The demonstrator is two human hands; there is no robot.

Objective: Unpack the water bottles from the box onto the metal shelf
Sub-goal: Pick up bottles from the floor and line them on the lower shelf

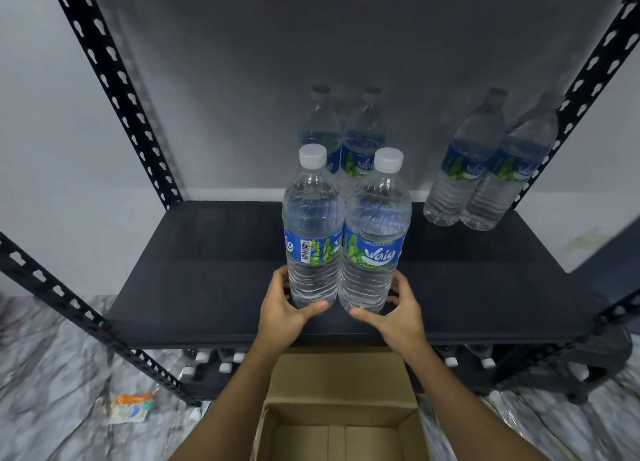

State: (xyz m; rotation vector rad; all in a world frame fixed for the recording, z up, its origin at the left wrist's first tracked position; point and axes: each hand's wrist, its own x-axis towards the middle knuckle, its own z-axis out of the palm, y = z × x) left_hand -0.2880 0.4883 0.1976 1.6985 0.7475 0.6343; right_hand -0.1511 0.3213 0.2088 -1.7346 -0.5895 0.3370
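My left hand [282,308] and right hand [398,313] cup two full water bottles [341,239], fingers wrapped round the bases, on the metal shelf [207,287]. Bottles upright, long axis vertical, caps up. Likely heavy, smooth plastic w/ ribbed lower body: grip there. Four more bottles beyond the fingers. Box [341,426] below looks empty.

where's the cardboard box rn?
Head view, bottom centre: the open cardboard box sits on the floor in front of the metal shelf, between the person's forearms, nothing visible inside.
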